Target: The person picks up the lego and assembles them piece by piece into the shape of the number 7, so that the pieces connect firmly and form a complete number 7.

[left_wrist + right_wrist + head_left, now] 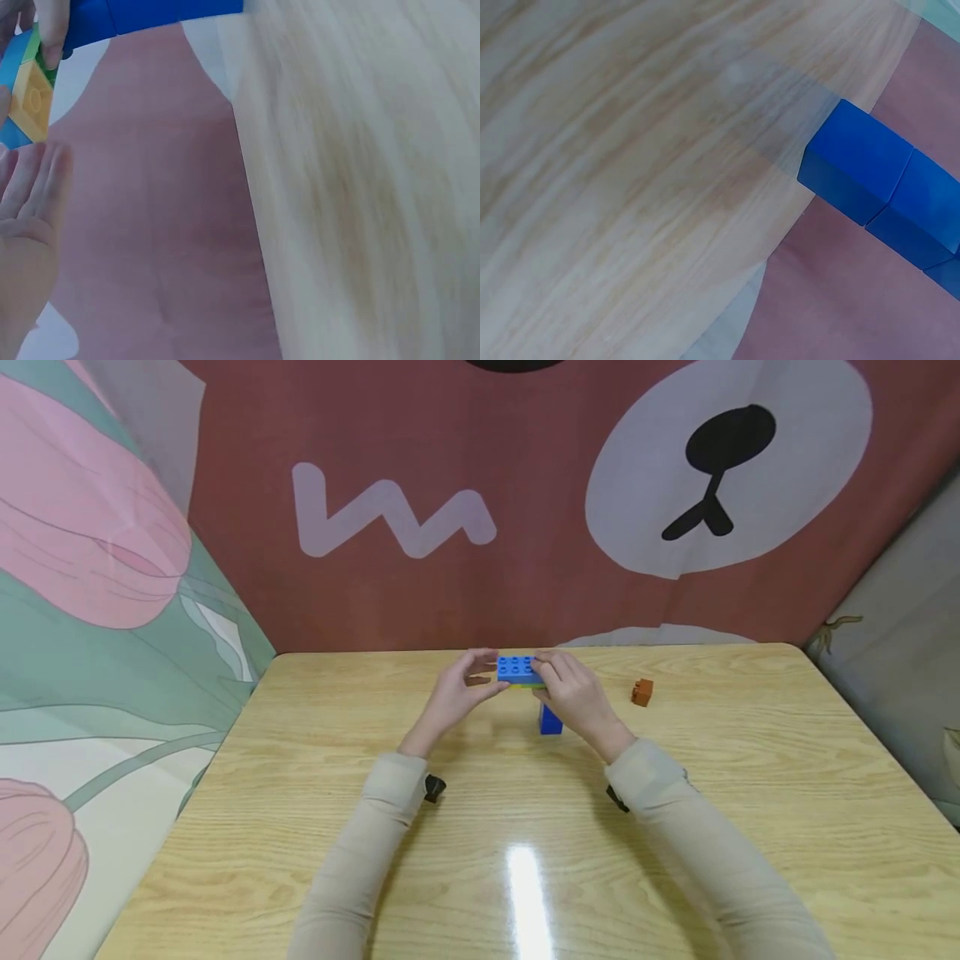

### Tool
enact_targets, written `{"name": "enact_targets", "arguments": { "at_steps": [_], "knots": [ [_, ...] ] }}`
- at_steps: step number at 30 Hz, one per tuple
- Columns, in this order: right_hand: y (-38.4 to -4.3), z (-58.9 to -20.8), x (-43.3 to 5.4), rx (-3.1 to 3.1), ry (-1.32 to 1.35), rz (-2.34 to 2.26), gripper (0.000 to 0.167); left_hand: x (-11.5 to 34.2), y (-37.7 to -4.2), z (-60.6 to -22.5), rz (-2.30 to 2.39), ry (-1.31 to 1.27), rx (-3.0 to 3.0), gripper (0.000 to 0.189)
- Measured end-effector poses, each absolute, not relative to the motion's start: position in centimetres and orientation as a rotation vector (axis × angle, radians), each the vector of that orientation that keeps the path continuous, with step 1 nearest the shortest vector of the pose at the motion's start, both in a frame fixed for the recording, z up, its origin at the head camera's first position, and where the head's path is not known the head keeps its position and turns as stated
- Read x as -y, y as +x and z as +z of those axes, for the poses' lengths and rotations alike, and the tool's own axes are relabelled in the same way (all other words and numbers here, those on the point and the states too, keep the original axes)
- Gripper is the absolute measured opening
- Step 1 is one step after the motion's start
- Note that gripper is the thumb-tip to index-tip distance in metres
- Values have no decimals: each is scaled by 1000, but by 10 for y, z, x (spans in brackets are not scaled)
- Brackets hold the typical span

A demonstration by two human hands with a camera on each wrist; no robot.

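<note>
A blue studded toy brick (514, 669) lies level, with a green brick (32, 46) and a yellow brick (34, 101) against its underside. My right hand (576, 693) grips its right end, fingers over the top. Around the left end curves my left hand (459, 689), its fingers fairly straight and close to the brick; firm contact is unclear. A column of blue blocks (859, 157) stands upright on the table under the right hand, its foot (551, 721) visible in the head view. The join between column and upper bricks is mostly hidden.
An orange-brown brick (642, 692) lies on the wooden table (337, 718) to the right of the column. Behind the table's far edge hangs a printed red-brown cloth (390, 593). Black wrist devices (434, 788) jut from both sleeves.
</note>
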State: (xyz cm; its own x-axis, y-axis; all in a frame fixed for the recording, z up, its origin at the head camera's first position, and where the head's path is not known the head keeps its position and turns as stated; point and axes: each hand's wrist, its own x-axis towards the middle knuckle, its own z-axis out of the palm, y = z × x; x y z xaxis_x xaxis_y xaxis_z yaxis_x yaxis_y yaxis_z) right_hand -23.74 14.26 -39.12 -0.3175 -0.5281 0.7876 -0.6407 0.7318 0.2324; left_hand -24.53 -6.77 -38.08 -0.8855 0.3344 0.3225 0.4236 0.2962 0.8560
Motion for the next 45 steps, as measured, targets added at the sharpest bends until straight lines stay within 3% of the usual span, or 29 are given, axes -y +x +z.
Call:
{"name": "enact_targets", "arguments": {
  "at_steps": [11,19,23,35,45],
  "knots": [
    [-236,-388,-152,2087,942,301,65,67,-247,-384,-1927,-620,2405,43],
    [-238,-381,-180,2283,629,582,40,76,-246,-383,-1945,-530,2459,45],
    [-242,-380,-202,2444,433,757,36,78,-247,-383,-1941,-514,2477,47],
    [-251,-392,-267,2841,298,999,47,80,-248,-386,-1936,-501,2489,46],
    [-246,-400,-291,3053,251,1016,57,80,-249,-385,-1930,-499,2488,46]
  ]
}}
